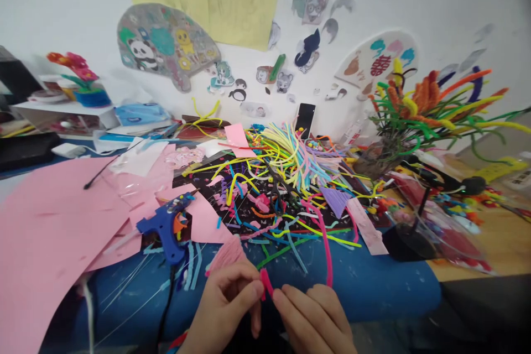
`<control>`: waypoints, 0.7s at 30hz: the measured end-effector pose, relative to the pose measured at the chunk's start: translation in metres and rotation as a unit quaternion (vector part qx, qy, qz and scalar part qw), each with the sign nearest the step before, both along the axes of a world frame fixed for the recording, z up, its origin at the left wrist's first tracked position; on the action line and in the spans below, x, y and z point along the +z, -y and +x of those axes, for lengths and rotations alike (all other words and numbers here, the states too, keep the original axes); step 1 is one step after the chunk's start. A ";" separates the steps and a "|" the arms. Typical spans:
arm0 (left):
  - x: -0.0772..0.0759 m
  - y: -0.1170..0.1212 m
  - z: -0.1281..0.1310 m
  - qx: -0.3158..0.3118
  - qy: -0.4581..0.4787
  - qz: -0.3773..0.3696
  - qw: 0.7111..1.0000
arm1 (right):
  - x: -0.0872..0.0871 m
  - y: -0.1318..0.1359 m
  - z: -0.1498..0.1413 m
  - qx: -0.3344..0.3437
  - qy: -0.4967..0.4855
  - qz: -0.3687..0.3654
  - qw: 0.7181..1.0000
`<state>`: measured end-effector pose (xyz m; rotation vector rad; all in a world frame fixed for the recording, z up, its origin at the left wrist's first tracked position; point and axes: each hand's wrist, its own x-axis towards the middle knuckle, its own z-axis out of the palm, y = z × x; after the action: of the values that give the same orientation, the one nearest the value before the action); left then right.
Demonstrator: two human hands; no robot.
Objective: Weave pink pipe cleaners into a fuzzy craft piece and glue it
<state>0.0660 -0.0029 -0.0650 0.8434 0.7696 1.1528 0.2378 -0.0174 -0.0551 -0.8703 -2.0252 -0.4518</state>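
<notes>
A short, bent piece of hot-pink pipe cleaner [266, 281] stands between my two hands at the table's near edge. My left hand [230, 298] pinches it between thumb and forefinger. My right hand [313, 315] has its fingers pressed together at the piece's lower right end; its thumb is hidden. Just beyond the right hand, a longer hot-pink pipe cleaner [326, 240] curves across the blue table cover [357, 271]. A pink fringed piece [226, 254] lies right behind my left hand. A blue glue gun [168, 229] rests on its side farther left.
Loose pipe cleaners and scraps cover a dark mat [199, 177], with scissors [276, 191] among them. Large pink sheets [53, 221] hang over the left edge. A phone [306, 120] leans at the wall. A black stand [409, 240] and a pipe-cleaner bouquet [415, 105] are at right.
</notes>
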 end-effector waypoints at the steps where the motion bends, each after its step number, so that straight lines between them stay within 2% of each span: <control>1: 0.001 0.001 0.001 0.002 0.000 -0.004 1.000 | 0.002 -0.001 -0.001 0.005 -0.003 0.003 1.000; 8: 0.000 0.006 0.008 0.006 0.004 -0.030 1.000 | 0.004 -0.007 -0.017 0.029 -0.088 -0.009 0.996; 12: -0.003 0.008 0.009 -0.011 -0.008 -0.042 0.999 | 0.007 -0.007 -0.018 0.079 -0.110 -0.067 0.989; 18: 0.002 0.008 0.007 -0.061 -0.010 -0.048 0.997 | 0.014 -0.007 -0.009 0.151 -0.123 -0.171 0.966; 21: 0.003 0.009 0.005 -0.086 -0.011 -0.043 0.995 | 0.017 -0.006 -0.006 0.168 -0.123 -0.192 0.959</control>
<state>0.0713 -0.0123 -0.0623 0.8347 0.7438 0.9540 0.2315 -0.0113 -0.0385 -0.7402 -2.0006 0.2383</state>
